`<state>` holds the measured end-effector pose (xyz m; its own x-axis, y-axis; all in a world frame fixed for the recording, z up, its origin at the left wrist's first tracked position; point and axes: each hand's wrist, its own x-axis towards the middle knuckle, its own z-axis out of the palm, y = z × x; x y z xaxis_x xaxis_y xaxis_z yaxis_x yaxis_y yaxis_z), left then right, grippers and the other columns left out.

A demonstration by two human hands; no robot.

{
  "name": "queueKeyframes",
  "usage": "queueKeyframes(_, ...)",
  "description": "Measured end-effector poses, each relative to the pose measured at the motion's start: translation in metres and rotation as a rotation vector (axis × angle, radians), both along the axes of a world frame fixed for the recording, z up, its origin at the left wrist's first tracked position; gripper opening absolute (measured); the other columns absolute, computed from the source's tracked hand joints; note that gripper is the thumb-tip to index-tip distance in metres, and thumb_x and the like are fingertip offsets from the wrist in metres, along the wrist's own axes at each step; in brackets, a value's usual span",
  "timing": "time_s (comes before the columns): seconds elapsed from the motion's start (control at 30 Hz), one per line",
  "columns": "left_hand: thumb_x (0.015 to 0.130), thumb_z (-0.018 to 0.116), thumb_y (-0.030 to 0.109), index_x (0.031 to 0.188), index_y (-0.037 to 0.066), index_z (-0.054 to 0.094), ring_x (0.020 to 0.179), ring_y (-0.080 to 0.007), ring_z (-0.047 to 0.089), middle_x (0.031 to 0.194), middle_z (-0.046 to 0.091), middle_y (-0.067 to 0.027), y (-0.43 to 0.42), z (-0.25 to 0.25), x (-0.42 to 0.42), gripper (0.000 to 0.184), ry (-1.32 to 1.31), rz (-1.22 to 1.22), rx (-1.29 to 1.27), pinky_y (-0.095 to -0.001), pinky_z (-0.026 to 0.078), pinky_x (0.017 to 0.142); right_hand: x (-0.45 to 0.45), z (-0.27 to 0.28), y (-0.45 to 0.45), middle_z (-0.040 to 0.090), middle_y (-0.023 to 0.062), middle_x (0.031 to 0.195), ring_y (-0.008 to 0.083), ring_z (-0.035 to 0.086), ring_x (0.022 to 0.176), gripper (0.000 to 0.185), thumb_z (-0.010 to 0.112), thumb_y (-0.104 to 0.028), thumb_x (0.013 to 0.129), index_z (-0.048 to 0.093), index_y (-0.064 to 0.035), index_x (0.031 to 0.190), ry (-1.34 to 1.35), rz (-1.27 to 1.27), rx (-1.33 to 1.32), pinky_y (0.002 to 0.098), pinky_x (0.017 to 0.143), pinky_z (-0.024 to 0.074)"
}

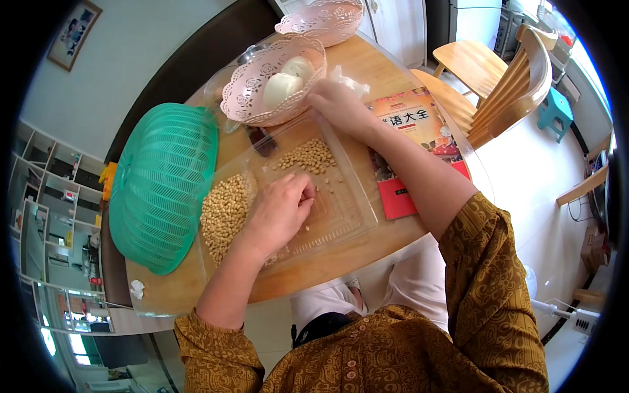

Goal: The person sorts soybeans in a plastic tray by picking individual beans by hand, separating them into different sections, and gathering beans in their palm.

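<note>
My left hand (278, 213) is over a clear plastic tray (357, 196), its fingers curled together; anything between the fingertips is hidden. A big heap of pale beans (223, 213) lies left of it. Beyond the fingers, a smaller pile of beans (314, 157) sits in the tray, with a few loose ones nearby. My right hand (337, 108) is closed at the tray's far corner, beside the rim of a pink openwork basket (246, 95). Its fingertips are partly hidden, so what they grip cannot be told. White rounded objects (282, 88) lie in the basket.
A green mesh cover (164, 190) stands at the table's left. Right of the tray lies a red and orange book (409, 121). Another pink basket (327, 19) is at the far edge, and crumpled white tissue (354, 84) beside my right hand. Wooden chairs (517, 85) stand at right.
</note>
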<state>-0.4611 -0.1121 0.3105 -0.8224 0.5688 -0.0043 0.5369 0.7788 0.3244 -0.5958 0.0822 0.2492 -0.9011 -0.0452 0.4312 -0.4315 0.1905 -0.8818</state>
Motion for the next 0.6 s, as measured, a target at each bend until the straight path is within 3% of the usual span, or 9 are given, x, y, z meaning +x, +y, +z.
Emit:
queueKeyframes(0.13,0.082,0.067,0.003,0.088,0.003,0.057,0.087,-0.0345,0.064,0.089,0.063,-0.0137,0.000,0.001,0.003,0.011,-0.012,0.012,0.024,-0.0445,0.051,0.077,0.001,-0.001,-0.001,0.069,0.0169,0.079,0.0251,0.067,0.074,0.023,0.060,-0.018,0.093,0.064,0.0049,0.094,-0.014,0.013,-0.021,0.0369,0.072,0.0534)
queueKeyframes(0.2,0.081,0.066,0.003,0.087,0.003,0.057,0.087,-0.0344,0.064,0.088,0.063,-0.0135,0.000,0.000,0.003,0.011,-0.017,0.013,0.033,-0.0446,0.051,0.077,0.003,0.001,0.000,0.067,0.0133,0.082,0.0210,0.064,0.078,0.025,0.054,-0.018,0.093,0.064,0.0046,0.094,-0.018,0.007,0.033,0.0351,0.075,0.0515)
queueKeyframes(0.27,0.081,0.066,-0.003,0.089,0.000,0.056,0.073,-0.0237,0.066,0.084,0.062,-0.0123,-0.001,-0.002,0.001,0.013,0.051,-0.042,0.040,-0.0348,0.054,0.068,0.002,0.002,0.000,0.068,0.0153,0.081,0.0231,0.066,0.078,0.024,0.058,-0.018,0.093,0.065,0.0047,0.094,-0.019,0.000,0.025,0.0356,0.074,0.0523)
queueKeyframes(0.5,0.080,0.063,-0.006,0.091,0.002,0.054,0.071,-0.0223,0.062,0.082,0.059,-0.0111,-0.025,0.024,0.014,0.016,0.414,0.184,0.128,-0.0343,0.050,0.065,0.001,0.000,-0.002,0.070,0.0173,0.079,0.0261,0.068,0.075,0.023,0.061,-0.017,0.092,0.065,0.0054,0.092,0.014,-0.012,-0.013,0.0370,0.074,0.0533)
queueKeyframes(0.6,0.079,0.067,0.002,0.091,0.007,0.055,0.077,-0.0293,0.063,0.085,0.060,-0.0090,-0.056,0.025,0.015,0.017,0.422,0.373,0.041,-0.0418,0.049,0.067,0.002,0.002,-0.002,0.070,0.0173,0.079,0.0260,0.068,0.076,0.023,0.061,-0.017,0.092,0.065,0.0055,0.092,-0.016,0.002,-0.014,0.0372,0.074,0.0532)
